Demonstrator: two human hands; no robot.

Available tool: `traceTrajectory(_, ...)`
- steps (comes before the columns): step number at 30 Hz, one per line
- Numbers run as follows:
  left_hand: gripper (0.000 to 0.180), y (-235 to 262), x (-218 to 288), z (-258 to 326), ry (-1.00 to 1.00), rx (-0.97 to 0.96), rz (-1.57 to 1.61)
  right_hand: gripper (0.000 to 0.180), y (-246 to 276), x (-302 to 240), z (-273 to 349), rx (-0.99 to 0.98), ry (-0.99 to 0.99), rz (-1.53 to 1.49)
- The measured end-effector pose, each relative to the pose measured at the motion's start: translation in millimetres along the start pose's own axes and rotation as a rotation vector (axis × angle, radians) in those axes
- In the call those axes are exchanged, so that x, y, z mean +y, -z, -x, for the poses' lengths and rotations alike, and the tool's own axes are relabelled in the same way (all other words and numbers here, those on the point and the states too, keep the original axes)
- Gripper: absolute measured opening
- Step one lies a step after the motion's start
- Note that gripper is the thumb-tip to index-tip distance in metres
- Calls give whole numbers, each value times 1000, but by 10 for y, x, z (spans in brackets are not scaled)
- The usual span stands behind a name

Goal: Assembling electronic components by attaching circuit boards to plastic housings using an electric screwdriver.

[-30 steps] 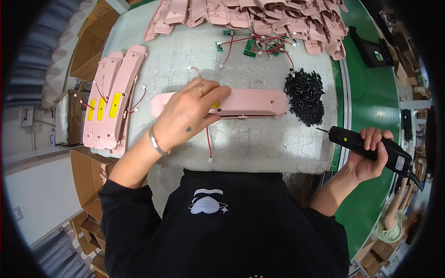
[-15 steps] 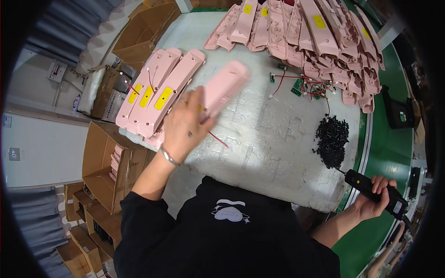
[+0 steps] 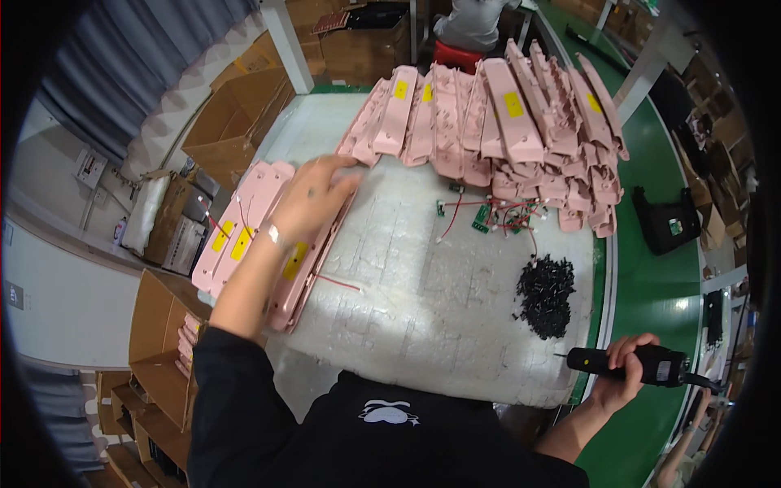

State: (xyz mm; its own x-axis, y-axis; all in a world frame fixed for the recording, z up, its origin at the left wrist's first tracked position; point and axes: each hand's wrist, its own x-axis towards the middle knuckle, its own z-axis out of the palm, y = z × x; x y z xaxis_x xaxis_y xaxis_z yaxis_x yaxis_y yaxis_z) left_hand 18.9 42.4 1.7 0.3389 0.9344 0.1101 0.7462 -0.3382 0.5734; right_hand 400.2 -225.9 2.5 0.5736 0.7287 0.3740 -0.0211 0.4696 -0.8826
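My left hand (image 3: 313,195) is over the left group of long pink plastic housings (image 3: 281,305), its fingers stretched out and the thumb apart. The fingertips reach toward the near left end of the larger pink stack (image 3: 508,118); whether they touch it I cannot tell. Nothing shows in that hand. Yellow labels mark several housings, and thin red wires rise from some; one red wire (image 3: 338,282) lies out over the table from the rightmost housing. On the right, my right hand (image 3: 625,370) is wrapped round a black electric screwdriver (image 3: 590,359), its bit pointing left.
A heap of small black screws (image 3: 547,297) lies at the right of the film-covered table (image 3: 415,325). Behind it are green circuit boards (image 3: 482,217) with red wires. Cardboard boxes (image 3: 159,342) stand at left; a green conveyor (image 3: 655,268) runs along the right. Another person (image 3: 474,24) sits beyond.
The pink housing my left hand was moving now lies with the left group, and that hand has come off it, reaching farther away. My view has tilted up; the screwdriver has turned more level.
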Motion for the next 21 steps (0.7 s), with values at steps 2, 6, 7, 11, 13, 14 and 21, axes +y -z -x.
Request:
traceTrajectory(2,40,4,-53,-624,65,-39,87,31,-53,-27,12,21,7,25)
traceTrajectory(6,59,-365,-359,-1615,293,106,50,30,-156,-49,45,135,36,8)
traceTrajectory(7,65,-457,-400,-1771,445,116,94,30,-151,-70,43,147,37,5)
traceTrajectory(11,70,-775,-626,-2152,532,10,426,31,58,-135,109,150,12,32)
traceTrajectory(13,73,-668,-449,-2056,500,-105,534,31,130,-171,124,175,7,48)
traceTrajectory(14,76,-615,-425,-2001,483,-208,640,31,140,-160,112,176,4,49)
traceTrajectory(21,58,-440,-359,-1580,381,-75,568,31,30,-60,3,162,-6,31)
